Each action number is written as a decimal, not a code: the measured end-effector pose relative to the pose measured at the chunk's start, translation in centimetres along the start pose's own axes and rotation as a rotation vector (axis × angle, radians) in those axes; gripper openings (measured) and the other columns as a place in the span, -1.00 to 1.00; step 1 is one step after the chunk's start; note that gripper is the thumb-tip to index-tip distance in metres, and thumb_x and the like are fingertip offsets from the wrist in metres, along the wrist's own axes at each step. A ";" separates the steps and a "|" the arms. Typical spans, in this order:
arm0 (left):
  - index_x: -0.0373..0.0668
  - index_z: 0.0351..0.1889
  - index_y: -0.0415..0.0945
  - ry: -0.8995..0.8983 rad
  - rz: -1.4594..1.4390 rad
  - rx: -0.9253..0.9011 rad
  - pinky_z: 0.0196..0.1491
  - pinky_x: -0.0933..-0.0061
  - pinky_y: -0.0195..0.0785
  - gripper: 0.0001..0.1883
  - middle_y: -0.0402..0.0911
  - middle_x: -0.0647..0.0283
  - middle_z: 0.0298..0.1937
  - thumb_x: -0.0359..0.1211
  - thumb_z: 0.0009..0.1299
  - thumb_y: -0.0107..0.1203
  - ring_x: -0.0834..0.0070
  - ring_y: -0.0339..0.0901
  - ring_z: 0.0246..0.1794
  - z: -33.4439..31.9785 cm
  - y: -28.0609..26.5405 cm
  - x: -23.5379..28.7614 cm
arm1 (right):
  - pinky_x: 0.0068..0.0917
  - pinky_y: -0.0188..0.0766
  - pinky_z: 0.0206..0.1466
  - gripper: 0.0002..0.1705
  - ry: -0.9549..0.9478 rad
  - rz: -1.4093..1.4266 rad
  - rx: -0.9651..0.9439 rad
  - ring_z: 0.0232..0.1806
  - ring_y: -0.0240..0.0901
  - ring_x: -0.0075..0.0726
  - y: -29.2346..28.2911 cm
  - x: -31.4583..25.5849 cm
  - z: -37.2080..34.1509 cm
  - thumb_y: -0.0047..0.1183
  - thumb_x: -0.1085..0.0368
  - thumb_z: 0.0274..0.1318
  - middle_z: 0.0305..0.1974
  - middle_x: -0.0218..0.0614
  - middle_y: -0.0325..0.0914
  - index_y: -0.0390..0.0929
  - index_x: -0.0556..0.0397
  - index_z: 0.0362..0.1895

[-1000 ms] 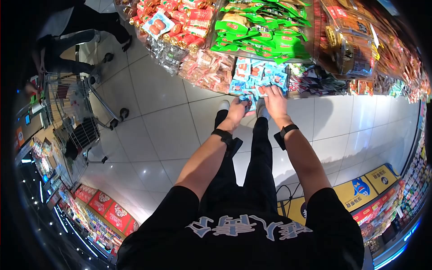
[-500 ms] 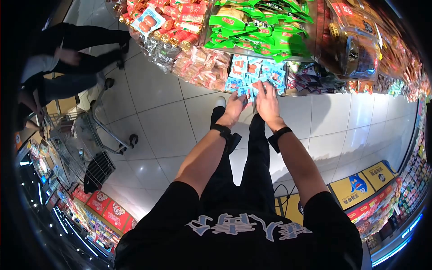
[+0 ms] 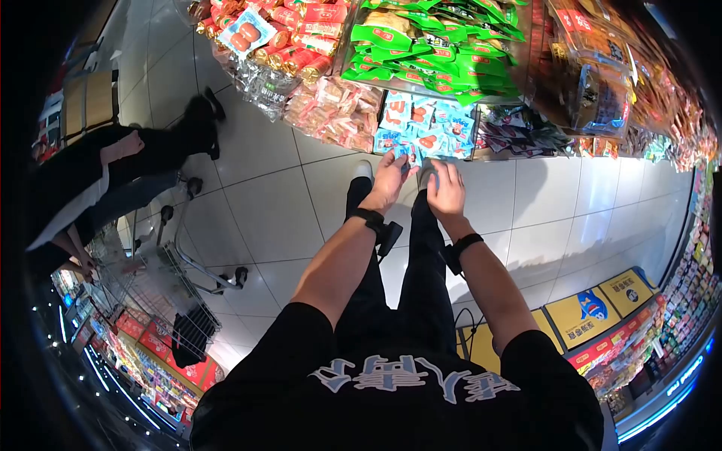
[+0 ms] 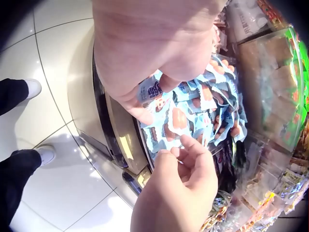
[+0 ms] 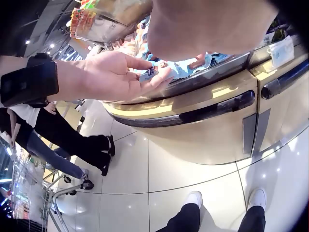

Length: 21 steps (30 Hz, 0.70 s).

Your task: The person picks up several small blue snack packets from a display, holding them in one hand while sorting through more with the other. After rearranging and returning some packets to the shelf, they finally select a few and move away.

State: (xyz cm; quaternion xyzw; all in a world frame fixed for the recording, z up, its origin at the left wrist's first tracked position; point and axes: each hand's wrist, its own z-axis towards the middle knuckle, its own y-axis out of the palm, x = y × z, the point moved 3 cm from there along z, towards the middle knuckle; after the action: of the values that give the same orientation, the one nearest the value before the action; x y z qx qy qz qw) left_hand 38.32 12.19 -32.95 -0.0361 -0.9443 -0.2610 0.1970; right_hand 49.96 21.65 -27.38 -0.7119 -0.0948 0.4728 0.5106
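Note:
Small blue-and-white snack packets [image 3: 456,129], printed with brown sausage-like pieces, lie heaped in a compartment at the display's front edge. My left hand [image 3: 387,184] is at the compartment's near left corner, pinching one blue packet [image 5: 149,73] between thumb and fingers. Beside it, my right hand [image 3: 448,192] stays at the front edge with its fingers loosely bent and no packet showing in them. In the left wrist view, the right hand's fingertips [image 4: 189,141] overlap the near packets [image 4: 212,104], and the left palm covers part of the heap.
Green snack bags [image 3: 421,64] fill the tray behind, with red-wrapped sweets [image 3: 289,34] and pinkish packets [image 3: 338,113] to the left. Brown packages [image 3: 602,83] stand at the right. Another person [image 3: 124,177] is by a shopping cart [image 3: 177,289] on the left. Yellow boxes [image 3: 594,316] line the right rear.
My right hand has drawn back from over the packets to the front edge. The left hand stays at the near corner with a packet. The other person and cart have shifted.

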 end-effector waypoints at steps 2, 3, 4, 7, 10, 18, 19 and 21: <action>-0.23 0.01 0.39 0.007 -0.008 -0.014 0.01 0.37 0.58 -0.83 0.52 0.24 -0.07 -0.47 0.52 -0.13 0.41 0.55 -0.08 -0.2 -0.1 0.1 | -0.29 0.43 -0.16 -0.71 0.056 0.140 -0.029 -0.26 0.49 -0.10 0.8 0.3 -0.6 0.07 0.35 0.15 -0.25 -0.20 0.50 0.53 0.06 -0.01; -0.22 0.01 0.39 -0.003 0.001 -0.008 0.01 0.37 0.58 -0.83 0.53 0.24 -0.07 -0.46 0.51 -0.12 0.41 0.56 -0.08 -0.3 -0.2 0.2 | -0.37 0.45 -0.23 -0.74 0.085 0.211 -0.044 -0.35 0.50 -0.17 1.2 0.4 -0.8 0.09 0.36 0.17 -0.33 -0.23 0.52 0.55 0.08 -0.04; -0.22 0.00 0.40 -0.014 0.010 -0.002 0.00 0.37 0.59 -0.83 0.53 0.24 -0.08 -0.46 0.51 -0.12 0.41 0.56 -0.09 -0.5 -0.3 0.3 | -0.43 0.40 -0.29 -0.76 0.160 0.322 -0.054 -0.41 0.44 -0.30 1.7 0.5 -0.9 0.11 0.34 0.18 -0.40 -0.30 0.50 0.57 0.09 -0.06; -0.21 0.03 0.43 -0.057 0.023 -0.055 -0.02 0.36 0.60 -0.81 0.55 0.25 -0.10 -0.43 0.50 -0.08 0.42 0.58 -0.08 -1.6 -0.4 0.6 | -0.58 0.24 -0.45 -0.79 0.369 0.620 -0.110 -0.53 0.26 -0.63 3.1 0.9 -0.9 0.17 0.31 0.19 -0.56 -0.49 0.43 0.61 0.12 -0.12; -0.19 0.10 0.43 -0.112 0.081 -0.108 -0.02 0.36 0.60 -0.75 0.56 0.26 -0.09 -0.40 0.49 -0.04 0.42 0.58 -0.04 -2.1 -0.3 0.9 | -0.65 0.06 -0.52 -0.80 0.524 0.824 -0.203 -0.54 0.13 -0.80 3.8 1.3 -0.2 0.21 0.31 0.18 -0.57 -0.61 0.39 0.63 0.15 -0.16; -0.18 0.17 0.39 -0.142 0.164 -0.091 0.03 0.27 0.55 -0.65 0.54 0.23 -0.01 -0.22 0.53 -0.06 0.34 0.55 0.07 -2.3 0.8 2.2 | -0.48 0.33 -0.50 -0.81 0.202 0.450 0.196 -0.60 0.35 -0.44 -0.9 0.2 3.9 0.23 0.35 0.08 -0.59 -0.41 0.42 0.67 0.07 -0.18; -0.20 0.15 0.39 -0.156 0.120 -0.105 0.03 0.27 0.55 -0.66 0.53 0.23 -0.02 -0.21 0.54 -0.08 0.32 0.55 0.06 -2.1 1.0 2.2 | -0.43 0.38 -0.48 -0.80 0.075 0.348 0.249 -0.59 0.42 -0.34 -1.5 -0.3 4.3 0.22 0.36 0.07 -0.56 -0.36 0.45 0.67 0.04 -0.16; -0.24 0.11 0.40 -0.180 0.034 -0.134 0.04 0.26 0.54 -0.66 0.53 0.22 -0.04 -0.19 0.55 -0.12 0.29 0.56 0.05 -1.8 1.5 2.2 | -0.25 0.48 -0.31 -0.67 -0.002 0.098 0.100 -0.37 0.52 -0.11 -1.6 -0.9 4.3 0.13 0.35 0.09 -0.38 -0.32 0.51 0.63 -0.07 -0.01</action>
State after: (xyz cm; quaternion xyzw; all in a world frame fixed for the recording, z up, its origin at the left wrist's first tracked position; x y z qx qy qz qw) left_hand 37.16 12.54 -29.96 -0.0885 -0.9380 -0.3157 0.1127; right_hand 46.76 24.56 -25.65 -0.6889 -0.0366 0.5018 0.5218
